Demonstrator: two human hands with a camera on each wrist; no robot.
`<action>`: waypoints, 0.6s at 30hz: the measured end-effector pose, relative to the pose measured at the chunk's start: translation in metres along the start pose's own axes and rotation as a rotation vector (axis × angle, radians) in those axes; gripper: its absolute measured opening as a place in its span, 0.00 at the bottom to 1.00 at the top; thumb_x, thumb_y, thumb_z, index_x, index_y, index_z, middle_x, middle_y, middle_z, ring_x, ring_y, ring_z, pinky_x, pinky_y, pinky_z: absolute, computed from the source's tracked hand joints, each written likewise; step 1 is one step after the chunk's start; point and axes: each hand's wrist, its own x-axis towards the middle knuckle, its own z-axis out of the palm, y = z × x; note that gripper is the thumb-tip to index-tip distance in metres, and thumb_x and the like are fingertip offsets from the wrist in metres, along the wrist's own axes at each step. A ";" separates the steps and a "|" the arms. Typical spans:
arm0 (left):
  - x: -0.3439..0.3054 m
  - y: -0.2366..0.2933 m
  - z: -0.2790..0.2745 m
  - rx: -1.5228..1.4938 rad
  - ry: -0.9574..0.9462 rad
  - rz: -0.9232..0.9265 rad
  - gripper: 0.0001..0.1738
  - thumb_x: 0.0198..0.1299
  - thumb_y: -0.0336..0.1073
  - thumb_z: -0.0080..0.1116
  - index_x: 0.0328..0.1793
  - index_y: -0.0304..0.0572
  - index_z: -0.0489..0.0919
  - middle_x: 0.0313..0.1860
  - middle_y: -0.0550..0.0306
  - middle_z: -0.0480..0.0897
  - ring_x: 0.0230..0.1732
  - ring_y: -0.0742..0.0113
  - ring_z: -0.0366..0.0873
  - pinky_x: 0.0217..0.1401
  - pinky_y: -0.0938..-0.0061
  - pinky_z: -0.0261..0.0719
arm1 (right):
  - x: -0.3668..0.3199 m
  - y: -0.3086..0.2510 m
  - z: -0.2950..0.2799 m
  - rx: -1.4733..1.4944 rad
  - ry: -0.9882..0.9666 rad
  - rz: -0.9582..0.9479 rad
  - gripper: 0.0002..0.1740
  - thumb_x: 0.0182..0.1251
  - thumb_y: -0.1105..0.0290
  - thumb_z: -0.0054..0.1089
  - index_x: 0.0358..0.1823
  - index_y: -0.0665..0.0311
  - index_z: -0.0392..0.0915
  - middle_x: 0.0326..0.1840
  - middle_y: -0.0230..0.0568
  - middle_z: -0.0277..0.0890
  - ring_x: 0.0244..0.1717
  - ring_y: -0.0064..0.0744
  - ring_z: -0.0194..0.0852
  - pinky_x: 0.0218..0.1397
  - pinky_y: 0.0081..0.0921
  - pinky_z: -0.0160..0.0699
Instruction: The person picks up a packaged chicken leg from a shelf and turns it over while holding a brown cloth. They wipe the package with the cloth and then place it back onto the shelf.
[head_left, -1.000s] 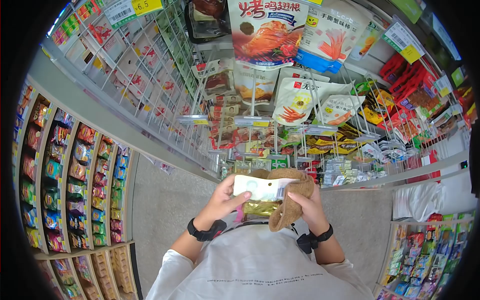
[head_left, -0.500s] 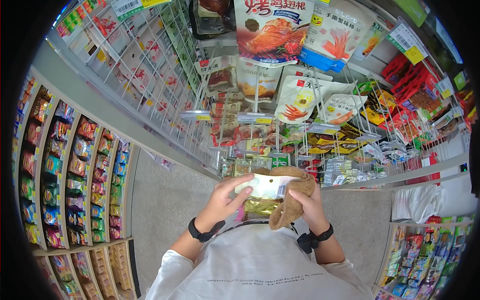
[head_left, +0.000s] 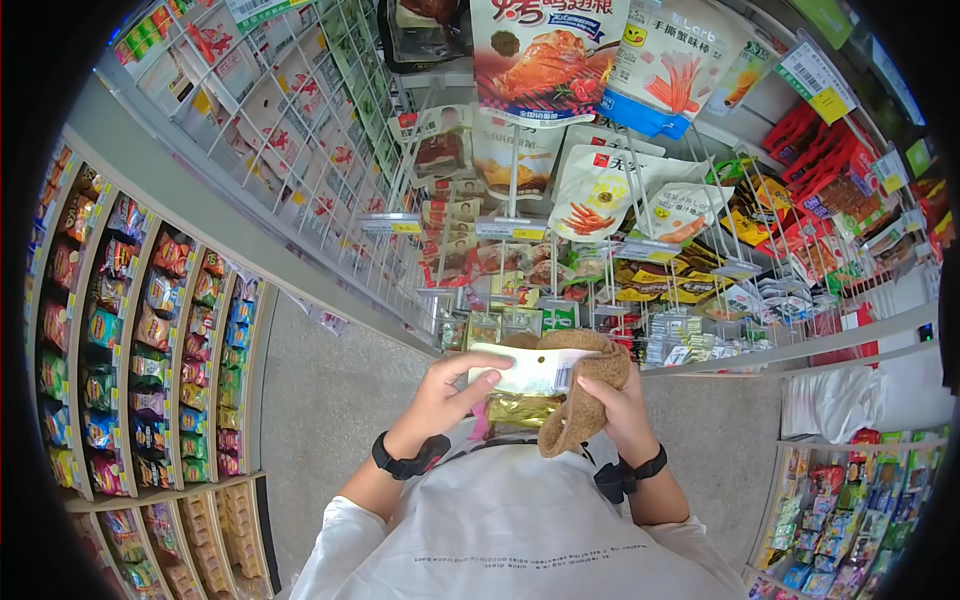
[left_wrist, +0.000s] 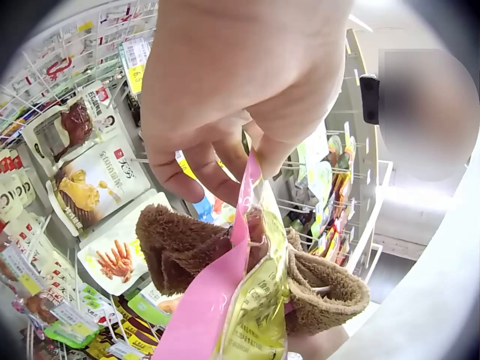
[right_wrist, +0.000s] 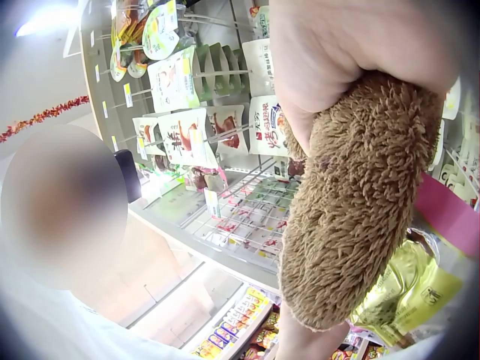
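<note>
A snack packet (head_left: 535,372) with a pale, barcoded top strip and a shiny gold lower part is held in front of the chest. My left hand (head_left: 448,396) pinches its left end, thumb low and index finger lying along the upper part. From the left wrist, the pink face (left_wrist: 201,311) and yellow-gold face (left_wrist: 259,315) of the packet hang below the fingertips. My right hand (head_left: 622,408) grips a brown fuzzy cloth (head_left: 572,422) at the packet's right end. The cloth bends round that end and shows on both sides of the packet; the right fingers are mostly hidden behind it.
Ahead, a wire rack (head_left: 290,150) and hooks carry hanging snack pouches (head_left: 590,190), above a low shelf edge. Shelves of bagged snacks (head_left: 105,350) stand on the left. A second packet rack (head_left: 840,510) is at the lower right, beside a white plastic bag (head_left: 835,405).
The left index finger has come up from behind the packet to lie over its upper left end. The right hand keeps its hold on the cloth. The view has shifted slightly.
</note>
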 end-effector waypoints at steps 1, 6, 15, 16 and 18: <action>0.000 0.001 0.001 0.000 0.000 0.000 0.13 0.61 0.27 0.58 0.53 0.37 0.79 0.46 0.56 0.84 0.47 0.72 0.79 0.52 0.76 0.75 | 0.000 -0.001 0.001 0.004 -0.003 0.003 0.22 0.55 0.75 0.65 0.52 0.69 0.71 0.44 0.36 0.77 0.44 0.24 0.77 0.49 0.24 0.76; 0.002 0.005 0.003 -0.080 -0.018 0.024 0.22 0.56 0.25 0.62 0.59 0.38 0.76 0.55 0.55 0.80 0.54 0.71 0.76 0.57 0.76 0.72 | 0.000 0.000 0.001 -0.008 -0.011 0.001 0.23 0.55 0.75 0.65 0.53 0.69 0.71 0.44 0.36 0.77 0.44 0.24 0.76 0.49 0.24 0.76; 0.005 0.006 0.003 0.105 0.012 0.020 0.41 0.47 0.26 0.71 0.69 0.39 0.66 0.64 0.53 0.73 0.64 0.66 0.70 0.67 0.71 0.65 | 0.002 0.002 0.001 -0.004 -0.014 0.002 0.22 0.57 0.75 0.64 0.53 0.69 0.71 0.45 0.36 0.77 0.44 0.23 0.76 0.49 0.24 0.76; 0.006 0.007 0.003 0.106 0.012 0.021 0.41 0.47 0.26 0.71 0.69 0.39 0.66 0.64 0.53 0.73 0.64 0.66 0.70 0.67 0.71 0.65 | 0.002 0.002 0.001 -0.004 -0.009 0.003 0.22 0.57 0.75 0.64 0.53 0.69 0.71 0.45 0.36 0.77 0.45 0.23 0.76 0.50 0.24 0.76; 0.006 0.009 0.003 0.101 -0.002 -0.029 0.43 0.47 0.25 0.71 0.71 0.38 0.64 0.64 0.53 0.73 0.64 0.67 0.70 0.67 0.71 0.65 | 0.003 0.002 0.002 -0.003 -0.004 0.005 0.22 0.57 0.74 0.63 0.54 0.69 0.71 0.46 0.36 0.77 0.45 0.24 0.76 0.50 0.24 0.75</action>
